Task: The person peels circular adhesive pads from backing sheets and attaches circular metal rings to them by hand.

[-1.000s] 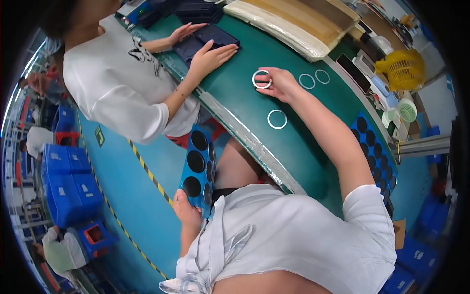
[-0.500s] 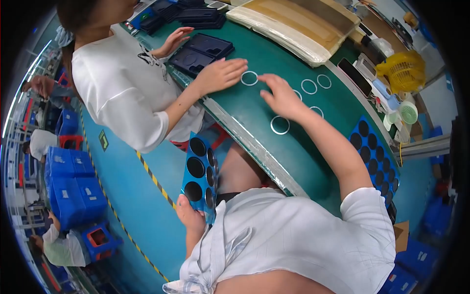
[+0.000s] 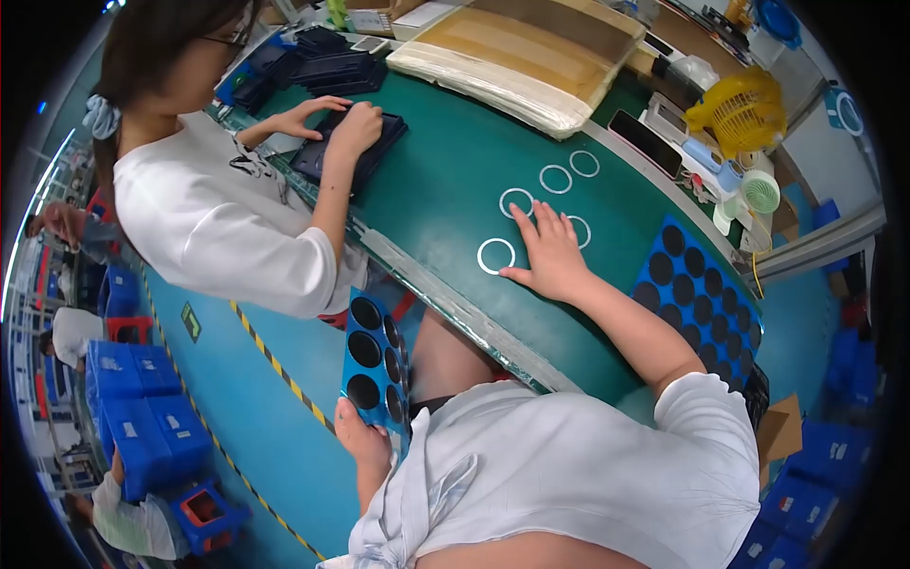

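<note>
We note a room with a blue floor (image 3: 284,446), striped with yellow-and-black tape on the left. Our bench (image 3: 445,171) is next in size: a smooth green top, its near edge bound in clear, wrinkled tape, a pale strip along its right side. At the left of it a co-worker (image 3: 209,218) in a white top has both hands at a dark tray (image 3: 387,142); more dark trays (image 3: 332,74) are heaped at the far left.

Blue bins (image 3: 147,417) stand on the floor at the left, a blue stool (image 3: 204,512) near them. On the far part of the bench lies a wrapped pack (image 3: 517,62), tan on top, whitish along the side. A blue sheet (image 3: 698,285) with rows of black discs is at the bench's right end; a second disc sheet (image 3: 365,371), bent lengthwise, is gripped at its lower end in our left hand (image 3: 364,438), off the near edge.

Our right hand (image 3: 550,251) is spread palm down over the bench, grasping nothing we can see. Beyond, at the right, a phone (image 3: 646,142) lies dark.

Smallest, five white rings (image 3: 496,239) lie flat on the green: two at the far side, three around our right fingers, one partly covered. Whether the fingertips touch them, we cannot tell.
</note>
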`<control>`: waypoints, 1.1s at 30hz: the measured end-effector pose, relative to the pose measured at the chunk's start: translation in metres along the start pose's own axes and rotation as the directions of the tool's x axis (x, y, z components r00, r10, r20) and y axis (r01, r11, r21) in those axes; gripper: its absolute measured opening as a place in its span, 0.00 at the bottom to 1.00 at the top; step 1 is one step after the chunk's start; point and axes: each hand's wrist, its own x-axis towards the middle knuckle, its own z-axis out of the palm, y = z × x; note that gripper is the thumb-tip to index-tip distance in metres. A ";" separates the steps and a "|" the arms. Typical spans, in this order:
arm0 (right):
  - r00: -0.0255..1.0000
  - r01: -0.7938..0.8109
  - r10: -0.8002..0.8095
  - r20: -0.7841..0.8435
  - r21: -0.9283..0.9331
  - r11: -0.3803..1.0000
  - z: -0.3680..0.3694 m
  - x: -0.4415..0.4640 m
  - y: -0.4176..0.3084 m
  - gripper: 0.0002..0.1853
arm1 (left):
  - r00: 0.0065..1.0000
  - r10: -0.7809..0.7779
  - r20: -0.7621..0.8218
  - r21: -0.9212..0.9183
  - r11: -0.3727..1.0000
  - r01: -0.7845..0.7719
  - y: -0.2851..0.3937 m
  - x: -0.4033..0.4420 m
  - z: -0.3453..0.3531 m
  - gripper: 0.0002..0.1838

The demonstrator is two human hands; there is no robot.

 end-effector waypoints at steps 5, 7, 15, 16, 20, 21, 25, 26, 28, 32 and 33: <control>0.999 0.014 -0.013 -0.049 0.018 1.000 0.023 0.047 -0.027 0.46 | 0.999 0.018 -0.027 0.000 1.000 -0.018 -0.004 -0.002 -0.006 0.17; 0.999 0.002 -0.001 -0.036 0.029 1.000 0.031 0.070 -0.037 0.47 | 1.000 0.006 -0.026 0.000 1.000 -0.006 -0.002 -0.003 -0.005 0.16; 0.997 -0.040 0.047 -0.055 0.113 0.993 0.052 0.120 -0.053 0.43 | 0.999 -0.003 -0.049 -0.025 1.000 0.002 -0.001 -0.004 -0.006 0.16; 0.997 -0.053 0.062 -0.052 0.155 0.987 0.052 0.122 -0.053 0.44 | 0.999 -0.002 -0.045 -0.025 1.000 0.001 -0.001 -0.003 -0.006 0.16; 0.995 -0.061 0.077 -0.062 0.233 0.971 0.047 0.119 -0.052 0.45 | 0.999 -0.005 -0.052 -0.027 1.000 0.004 -0.002 -0.001 -0.003 0.17; 0.995 -0.067 0.083 -0.059 0.231 0.971 0.047 0.118 -0.051 0.45 | 0.998 0.006 -0.059 -0.021 1.000 -0.007 -0.002 -0.001 -0.002 0.17; 0.995 -0.005 0.025 -0.092 0.220 0.976 0.047 0.115 -0.050 0.44 | 0.999 0.007 -0.053 0.008 1.000 -0.007 -0.004 0.001 -0.003 0.16; 0.989 0.026 0.009 -0.145 0.240 0.970 0.049 0.114 -0.050 0.42 | 0.999 0.005 -0.053 0.012 1.000 -0.005 -0.005 0.002 -0.004 0.17; 0.980 0.054 -0.003 -0.197 0.257 0.965 0.050 0.112 -0.049 0.40 | 0.997 0.008 -0.074 0.003 1.000 -0.008 -0.004 0.001 -0.002 0.17; 0.926 0.261 -0.152 -0.347 0.293 0.920 0.049 0.109 -0.042 0.23 | 0.999 0.028 -0.047 0.036 0.999 -0.026 -0.010 0.003 -0.007 0.16; 0.917 0.313 -0.197 -0.346 0.323 0.893 0.051 0.110 -0.042 0.17 | 0.998 0.032 -0.058 0.046 0.999 -0.030 -0.009 0.003 -0.005 0.16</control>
